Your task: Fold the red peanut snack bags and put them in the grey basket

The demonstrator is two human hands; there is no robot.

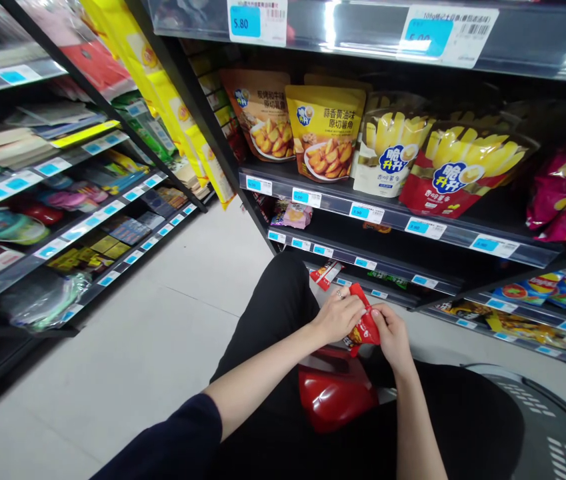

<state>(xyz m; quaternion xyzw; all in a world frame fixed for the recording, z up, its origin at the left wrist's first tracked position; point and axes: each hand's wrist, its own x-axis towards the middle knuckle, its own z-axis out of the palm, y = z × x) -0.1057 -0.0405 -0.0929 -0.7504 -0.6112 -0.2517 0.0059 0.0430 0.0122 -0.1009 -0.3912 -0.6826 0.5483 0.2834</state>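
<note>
I crouch in a shop aisle, my knees in black trousers below me. Both hands hold one small red snack packet above my lap. My left hand, with a ring on one finger, grips the packet's left and top side. My right hand grips its right side. Under the hands a glossy red object rests on my lap. Another red and white packet lies on the lowest shelf just beyond my left hand.
Snack shelves with yellow, white, red and pink bags and blue price tags stand right ahead. A second shelf unit lines the left side. Grey tiled floor runs between them. A dark basket sits at the lower right.
</note>
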